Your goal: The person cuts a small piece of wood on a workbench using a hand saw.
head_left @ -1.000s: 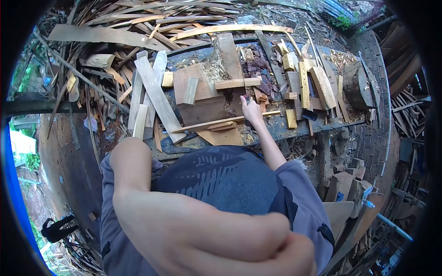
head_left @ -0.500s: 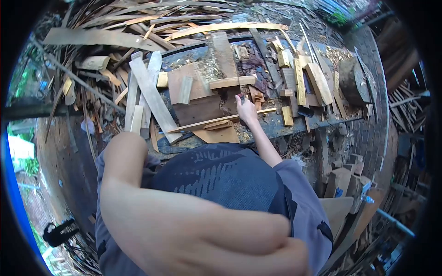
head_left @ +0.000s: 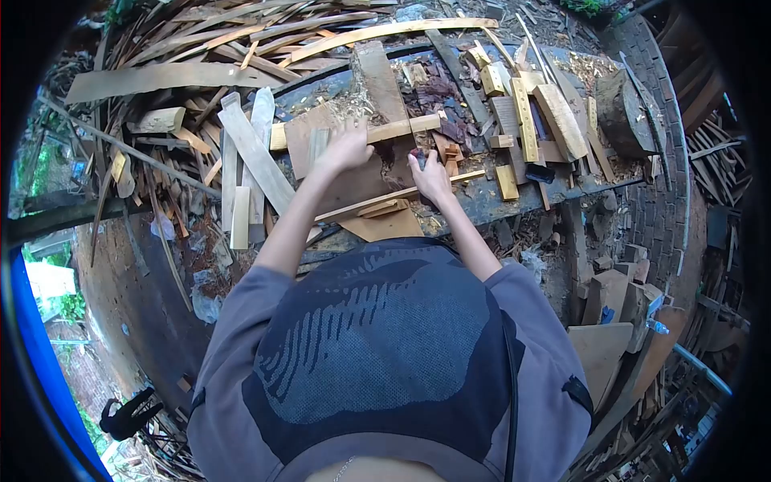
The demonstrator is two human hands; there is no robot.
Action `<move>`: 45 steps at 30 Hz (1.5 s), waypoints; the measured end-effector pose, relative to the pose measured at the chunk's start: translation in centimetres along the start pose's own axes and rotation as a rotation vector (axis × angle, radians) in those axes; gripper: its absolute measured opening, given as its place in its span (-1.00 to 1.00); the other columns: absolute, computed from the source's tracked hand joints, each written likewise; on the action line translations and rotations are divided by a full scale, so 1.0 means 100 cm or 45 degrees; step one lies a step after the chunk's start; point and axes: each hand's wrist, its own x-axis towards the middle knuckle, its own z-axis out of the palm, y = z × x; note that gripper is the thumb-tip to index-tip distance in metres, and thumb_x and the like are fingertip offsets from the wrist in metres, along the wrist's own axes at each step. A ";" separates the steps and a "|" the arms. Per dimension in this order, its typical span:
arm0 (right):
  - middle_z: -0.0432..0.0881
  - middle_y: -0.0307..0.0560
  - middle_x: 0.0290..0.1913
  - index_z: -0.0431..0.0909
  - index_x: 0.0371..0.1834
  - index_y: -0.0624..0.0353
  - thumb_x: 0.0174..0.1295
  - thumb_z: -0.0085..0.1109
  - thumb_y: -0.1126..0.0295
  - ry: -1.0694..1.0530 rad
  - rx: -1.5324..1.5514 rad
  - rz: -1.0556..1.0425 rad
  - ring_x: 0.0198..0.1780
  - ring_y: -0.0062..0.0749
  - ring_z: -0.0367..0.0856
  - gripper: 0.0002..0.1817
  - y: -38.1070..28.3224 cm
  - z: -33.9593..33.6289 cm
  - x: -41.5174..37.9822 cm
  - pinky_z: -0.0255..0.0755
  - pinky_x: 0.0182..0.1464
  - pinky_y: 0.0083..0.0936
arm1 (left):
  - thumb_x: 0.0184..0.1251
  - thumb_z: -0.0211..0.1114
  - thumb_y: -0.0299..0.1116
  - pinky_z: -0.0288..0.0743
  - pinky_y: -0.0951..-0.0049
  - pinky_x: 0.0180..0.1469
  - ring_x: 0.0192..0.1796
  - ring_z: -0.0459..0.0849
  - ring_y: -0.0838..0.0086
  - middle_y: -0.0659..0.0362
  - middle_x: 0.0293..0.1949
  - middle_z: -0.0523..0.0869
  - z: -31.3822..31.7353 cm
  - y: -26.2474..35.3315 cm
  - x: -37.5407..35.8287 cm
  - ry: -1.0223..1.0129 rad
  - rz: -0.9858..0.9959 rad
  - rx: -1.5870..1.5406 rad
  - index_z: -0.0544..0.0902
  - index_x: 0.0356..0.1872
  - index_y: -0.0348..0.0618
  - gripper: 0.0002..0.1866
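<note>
Across the middle of the workbench lies a pale wooden strip (head_left: 401, 128). My left hand (head_left: 351, 149) is over its middle part, fingers stretched forward and slightly apart across the wood. Just below the strip's right end is my right hand (head_left: 431, 178), closed with the thumb raised. Something small and dark red (head_left: 419, 156) shows at its fingers, and I cannot tell what it is. Beneath both hands is a brown board (head_left: 345, 193). A long thin batten (head_left: 401, 195) runs below them, close to the right wrist.
Several grey planks (head_left: 255, 153) lean at the left. Yellowish wood blocks (head_left: 526, 132) and a small black object (head_left: 540, 173) lie at the right, near a log stump (head_left: 625, 120). Scrap slats (head_left: 185, 40) are heaped behind the bench (head_left: 474, 225).
My left hand has moved from close in front of the camera out to the wooden strip. The strip now appears slightly higher and more tilted. My right hand stays near the same spot.
</note>
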 end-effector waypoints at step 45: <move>0.62 0.37 -0.01 0.46 0.12 0.24 0.42 -0.17 0.07 -0.272 -0.328 0.169 0.09 0.23 0.59 -0.52 -0.042 -0.089 0.011 0.44 0.13 0.01 | 0.21 0.24 -0.35 0.23 0.06 0.09 0.08 0.39 0.06 -0.09 -0.05 0.43 0.105 0.025 0.077 -0.062 -0.098 0.151 0.41 0.15 -0.08 -0.55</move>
